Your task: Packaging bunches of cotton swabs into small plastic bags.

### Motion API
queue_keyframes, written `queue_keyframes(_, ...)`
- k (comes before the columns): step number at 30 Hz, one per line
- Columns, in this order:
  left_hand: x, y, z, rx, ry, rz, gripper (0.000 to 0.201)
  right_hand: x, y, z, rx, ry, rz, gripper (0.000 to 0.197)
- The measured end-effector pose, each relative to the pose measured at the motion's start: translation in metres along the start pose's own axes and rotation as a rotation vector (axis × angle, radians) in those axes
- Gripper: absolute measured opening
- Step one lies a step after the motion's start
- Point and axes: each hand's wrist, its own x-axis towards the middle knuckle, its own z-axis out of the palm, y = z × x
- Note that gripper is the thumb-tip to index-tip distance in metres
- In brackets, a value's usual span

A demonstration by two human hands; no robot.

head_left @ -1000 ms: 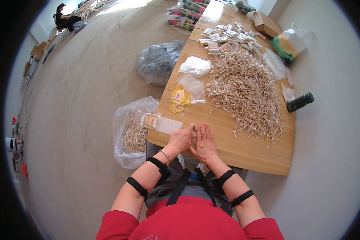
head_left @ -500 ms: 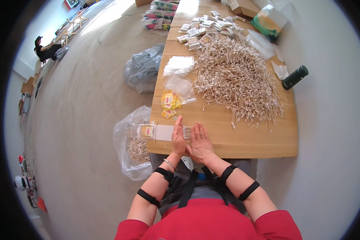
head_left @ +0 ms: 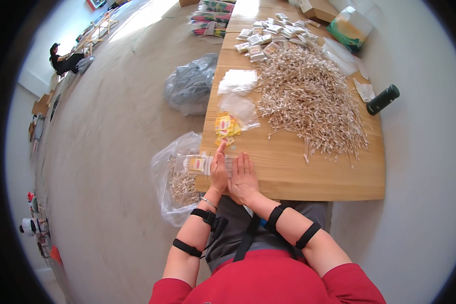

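At the table's near left corner, my left hand stands on its edge with fingers stretched out. My right hand lies palm down beside it, fingers straight. Between the two shows a row of cotton swabs, partly covered by the hands. Left of my left hand, a clear plastic bag with swabs and a yellow card inside overhangs the table edge. Just beyond my fingertips lie several loose yellow cards. Neither hand grips anything.
A large heap of cotton swabs covers the table's middle, with filled packets behind. Clear empty bags lie left of it; a dark bottle is by the wall. Below the left edge sits a bag of swabs. A person sits far off.
Both hands have slid left along the table toward the bag with the yellow card, and the white strip beside it is now mostly covered. The whole view has shifted slightly.
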Motion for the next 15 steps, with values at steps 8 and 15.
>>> queue_keyframes(8,-0.004,0.004,-0.021,-0.002,-0.034,-0.055,0.055,-0.003,-0.008,0.001,0.127,-0.106,-0.036,0.085)
queue_keyframes(15,-0.004,0.002,-0.025,-0.087,-0.062,-0.084,0.055,0.005,-0.018,0.002,0.104,-0.159,0.056,0.088)
